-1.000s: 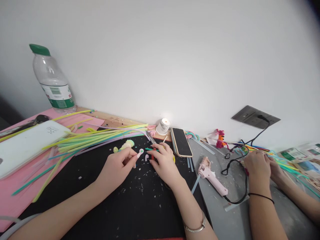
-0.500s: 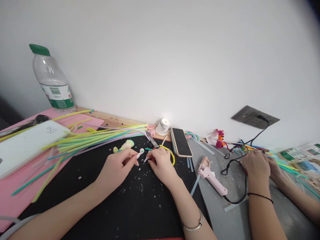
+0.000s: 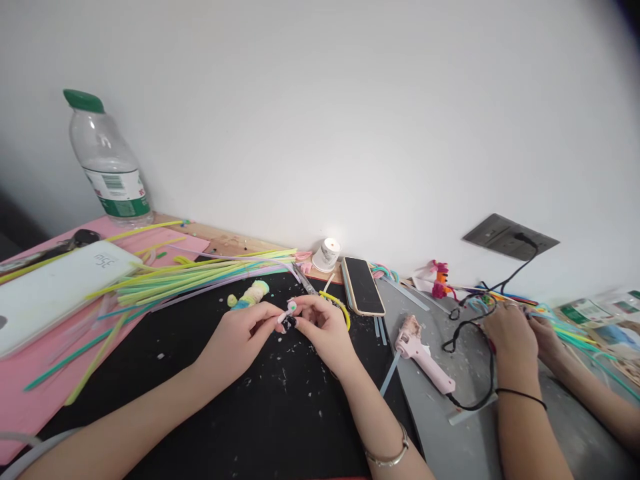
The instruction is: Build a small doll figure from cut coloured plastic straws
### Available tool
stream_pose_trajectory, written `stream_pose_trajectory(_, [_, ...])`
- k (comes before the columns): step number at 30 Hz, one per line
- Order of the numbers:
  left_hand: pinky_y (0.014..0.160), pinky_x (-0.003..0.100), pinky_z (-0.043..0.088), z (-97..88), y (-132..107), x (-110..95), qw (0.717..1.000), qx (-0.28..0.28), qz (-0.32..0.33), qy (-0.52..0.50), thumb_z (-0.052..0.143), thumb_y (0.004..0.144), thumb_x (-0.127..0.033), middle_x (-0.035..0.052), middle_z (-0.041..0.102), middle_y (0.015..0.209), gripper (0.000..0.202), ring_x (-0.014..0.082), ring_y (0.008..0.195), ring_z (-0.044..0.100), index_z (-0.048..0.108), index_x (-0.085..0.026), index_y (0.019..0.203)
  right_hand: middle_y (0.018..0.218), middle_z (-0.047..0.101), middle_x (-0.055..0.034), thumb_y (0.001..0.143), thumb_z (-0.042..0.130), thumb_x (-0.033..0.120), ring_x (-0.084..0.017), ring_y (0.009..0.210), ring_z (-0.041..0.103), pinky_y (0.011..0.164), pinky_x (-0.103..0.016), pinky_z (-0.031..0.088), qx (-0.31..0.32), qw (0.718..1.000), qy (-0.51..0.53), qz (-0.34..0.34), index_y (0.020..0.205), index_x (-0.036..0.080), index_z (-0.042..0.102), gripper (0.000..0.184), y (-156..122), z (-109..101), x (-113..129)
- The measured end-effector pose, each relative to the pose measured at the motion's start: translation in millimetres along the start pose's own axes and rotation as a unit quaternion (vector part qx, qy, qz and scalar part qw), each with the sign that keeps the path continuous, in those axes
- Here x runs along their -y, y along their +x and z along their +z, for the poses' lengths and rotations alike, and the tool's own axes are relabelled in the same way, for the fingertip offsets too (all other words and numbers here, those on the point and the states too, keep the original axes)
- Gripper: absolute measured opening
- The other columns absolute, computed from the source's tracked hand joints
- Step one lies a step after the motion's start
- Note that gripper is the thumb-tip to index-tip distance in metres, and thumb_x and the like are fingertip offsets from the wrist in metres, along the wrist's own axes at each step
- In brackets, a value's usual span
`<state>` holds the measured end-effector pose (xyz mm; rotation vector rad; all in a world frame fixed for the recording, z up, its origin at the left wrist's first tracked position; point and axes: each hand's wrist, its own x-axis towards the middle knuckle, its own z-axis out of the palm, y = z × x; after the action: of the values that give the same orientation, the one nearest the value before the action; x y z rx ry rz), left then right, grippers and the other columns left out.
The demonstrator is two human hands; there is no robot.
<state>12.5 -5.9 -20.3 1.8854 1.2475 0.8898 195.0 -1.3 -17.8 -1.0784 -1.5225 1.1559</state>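
Observation:
In front of me, over the black mat (image 3: 260,413), both hands meet at a small pale pink-and-white piece with a green spot (image 3: 289,309). My left hand (image 3: 244,337) pinches its lower end between thumb and fingertips. My right hand (image 3: 324,332) closes its thumb and fingers on the other side of it. The piece's exact kind is too small to tell. Just behind my left hand lies a fuzzy yellow, white and blue figure (image 3: 253,293). Scissors (image 3: 306,281) and a curved yellow pipe cleaner (image 3: 341,305) lie beyond my right hand.
Pipe cleaners (image 3: 175,283) spread at left beside a white power bank (image 3: 65,287) and a plastic bottle (image 3: 113,167). A small white cup (image 3: 327,255) and a phone (image 3: 364,287) stand near the wall. At right lies a corded glue gun (image 3: 425,357), near another person's hands (image 3: 515,333).
My right hand has come left and up to my left hand, and its fingers now grip the small piece. My left hand has shifted slightly right.

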Motion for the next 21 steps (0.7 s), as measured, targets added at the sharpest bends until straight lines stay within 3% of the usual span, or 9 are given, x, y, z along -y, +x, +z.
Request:
stream_pose_trajectory(6, [0.057,0.024,0.040,0.4,0.4,-3.0,1.000,0.023,0.011,0.004,0.043,0.091,-0.030,-0.0043,0.068,0.071,0.025,0.0107,0.050,0.054,0.066,-0.023,0.084,0.079,0.060,0.0009,0.075,0.069,0.016,-0.010,0.063,0.047,0.060,-0.025,0.038,0.019,0.997,0.073,0.011,0.099,0.023,0.069,0.026,0.5,-0.8,-6.5])
stream_pose_trajectory(21, [0.057,0.024,0.042,-0.1,1.4,-3.0,0.998,0.055,0.003,-0.010,0.039,0.093,-0.030,-0.0033,0.068,0.076,0.025,0.0114,0.049,0.055,0.063,-0.023,0.088,0.063,0.053,0.0037,0.074,0.070,0.022,-0.009,0.054,0.039,0.051,-0.023,0.031,-0.015,1.000,-0.024,0.010,0.081,0.019,0.068,0.008,-1.0,-3.5,-1.0])
